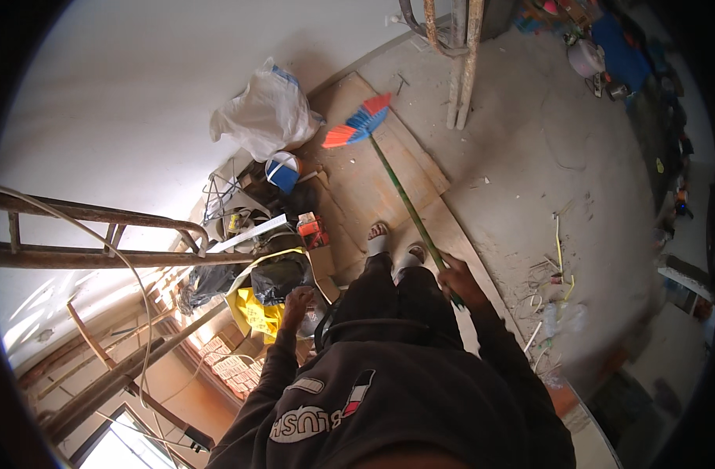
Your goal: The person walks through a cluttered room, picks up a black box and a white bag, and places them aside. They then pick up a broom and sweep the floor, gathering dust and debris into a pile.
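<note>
- Head view: we look down our own body, dark hooded top and dark trousers, to two feet (393, 248) in pale sandals standing on a sheet of plywood (373, 176) laid on a dusty concrete floor (545, 148).
- Our right hand (461, 280) is closed around the upper end of a broom handle (408, 205), thin and green, which runs away from us up the picture.
- The broom head (359, 125), with orange and blue bristles, rests on the plywood at the far end of the handle, near the wall and just beside a white plastic sack (265, 113).
- Our left hand (299, 303) hangs by our left hip with the fingers loosely curled; we cannot tell whether it holds anything.
- Just beyond the left hand lie a black plastic bag (281, 275) and a yellow bag (257, 314), amid a heap of clutter against the wall.
- In that heap we see a blue-and-white tub (283, 170) and a small red box (314, 231).
- To our left a rusty metal scaffold frame (100, 234) crosses the picture, with a pale cable draped over it.
- At the top, two rusty uprights (463, 62) stand on the floor past the plywood's edge.
- On the right, the floor carries scattered debris: yellow strips (559, 246), a clear plastic bottle (551, 316) and, far off, a blue sheet (619, 47) with tools around it.
</note>
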`<state>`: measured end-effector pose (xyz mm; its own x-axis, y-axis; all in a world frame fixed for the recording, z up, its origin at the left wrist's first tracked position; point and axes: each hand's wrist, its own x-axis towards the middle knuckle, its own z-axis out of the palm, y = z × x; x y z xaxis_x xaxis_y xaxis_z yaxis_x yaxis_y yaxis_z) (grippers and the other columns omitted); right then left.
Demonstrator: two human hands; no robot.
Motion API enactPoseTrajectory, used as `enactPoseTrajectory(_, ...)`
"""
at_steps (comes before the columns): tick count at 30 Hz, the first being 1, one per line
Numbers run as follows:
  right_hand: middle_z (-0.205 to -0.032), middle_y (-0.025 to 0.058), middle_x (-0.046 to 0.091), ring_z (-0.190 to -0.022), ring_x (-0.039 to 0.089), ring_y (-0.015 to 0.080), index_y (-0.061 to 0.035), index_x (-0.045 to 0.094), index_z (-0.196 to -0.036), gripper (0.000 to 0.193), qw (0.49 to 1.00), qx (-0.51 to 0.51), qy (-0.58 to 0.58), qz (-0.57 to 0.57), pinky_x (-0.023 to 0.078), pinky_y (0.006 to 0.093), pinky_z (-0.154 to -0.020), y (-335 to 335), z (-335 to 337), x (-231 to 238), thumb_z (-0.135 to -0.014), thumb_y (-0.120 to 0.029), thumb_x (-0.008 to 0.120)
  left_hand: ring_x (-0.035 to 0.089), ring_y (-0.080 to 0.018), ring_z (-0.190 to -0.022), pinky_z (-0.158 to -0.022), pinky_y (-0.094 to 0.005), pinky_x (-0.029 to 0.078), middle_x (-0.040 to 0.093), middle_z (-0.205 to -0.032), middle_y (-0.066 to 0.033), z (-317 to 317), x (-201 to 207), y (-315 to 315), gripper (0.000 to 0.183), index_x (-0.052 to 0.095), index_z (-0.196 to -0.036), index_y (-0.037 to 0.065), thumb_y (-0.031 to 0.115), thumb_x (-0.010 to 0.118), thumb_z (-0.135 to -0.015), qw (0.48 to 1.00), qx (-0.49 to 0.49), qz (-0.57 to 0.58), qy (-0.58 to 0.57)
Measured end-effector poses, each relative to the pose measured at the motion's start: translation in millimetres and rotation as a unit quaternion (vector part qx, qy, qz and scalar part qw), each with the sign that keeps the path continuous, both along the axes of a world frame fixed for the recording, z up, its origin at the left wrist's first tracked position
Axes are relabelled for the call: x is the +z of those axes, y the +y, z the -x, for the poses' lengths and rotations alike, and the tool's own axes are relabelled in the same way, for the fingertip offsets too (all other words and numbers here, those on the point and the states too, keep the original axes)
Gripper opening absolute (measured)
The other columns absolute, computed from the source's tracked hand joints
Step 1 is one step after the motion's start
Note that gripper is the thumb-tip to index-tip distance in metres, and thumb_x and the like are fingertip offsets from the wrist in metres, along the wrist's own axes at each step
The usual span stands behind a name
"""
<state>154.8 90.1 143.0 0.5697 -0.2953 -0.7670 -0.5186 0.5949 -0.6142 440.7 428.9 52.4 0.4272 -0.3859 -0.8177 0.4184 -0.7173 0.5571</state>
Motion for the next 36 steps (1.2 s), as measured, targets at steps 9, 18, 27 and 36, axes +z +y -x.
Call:
enactPoseTrajectory(9,-0.060,0.0008,0.045,-0.040,0.042,0.0087,-0.0031,0.048,-0.119,0.040,0.997,-0.014,0.036,-0.071,0.039,0.0262,-0.036,-7.5,-1.0,-87.4,-0.079,-0.007,0.048,0.060,-0.0156,-0.069,-0.062,-0.0287,0.050,0.062,-0.082,-0.0080,-20.6,37.6,19.1,0.027,0.056,-0.103,0.003,0.024,0.057,-0.086,0.996,0.069,-0.032,-0.048)
enactPoseTrajectory(18,-0.053,0.0009,0.045,-0.038,0.041,0.0093,0.0025,0.048,-0.124,0.056,0.978,-0.054,0.200,-0.037,0.037,0.0265,-0.035,47.4,139.6,69.7,-0.069,0.000,0.050,0.060,-0.0166,-0.062,-0.054,-0.0281,0.049,0.062,-0.077,-0.0062,25.2,-0.6,78.6,0.023,0.057,-0.100,0.004,0.021,0.058,-0.085,0.993,0.045,-0.100,0.042)
enactPoseTrajectory(27,-0.059,0.0003,0.045,-0.043,0.044,0.0079,-0.0010,0.051,-0.108,0.032,0.992,-0.071,-0.053,-0.093,0.042,0.0251,-0.041,6.5,23.6,-36.0,-0.077,-0.008,0.052,0.062,-0.0166,-0.069,-0.058,-0.0272,0.049,0.063,-0.083,-0.0081,-35.9,3.4,-28.2,0.032,0.055,-0.108,0.001,0.024,0.057,-0.086,0.997,-0.053,0.010,-0.049)
enactPoseTrajectory(36,-0.060,-0.0016,0.045,-0.042,0.038,0.0054,-0.0047,0.050,-0.117,0.040,0.973,-0.172,0.100,-0.113,0.036,0.0243,-0.037,39.6,85.0,-25.6,-0.077,-0.004,0.050,0.059,-0.0138,-0.066,-0.057,-0.0266,0.048,0.061,-0.081,-0.0056,-65.5,20.9,7.6,0.027,0.056,-0.104,0.004,0.024,0.057,-0.085,0.995,0.035,-0.035,-0.081)
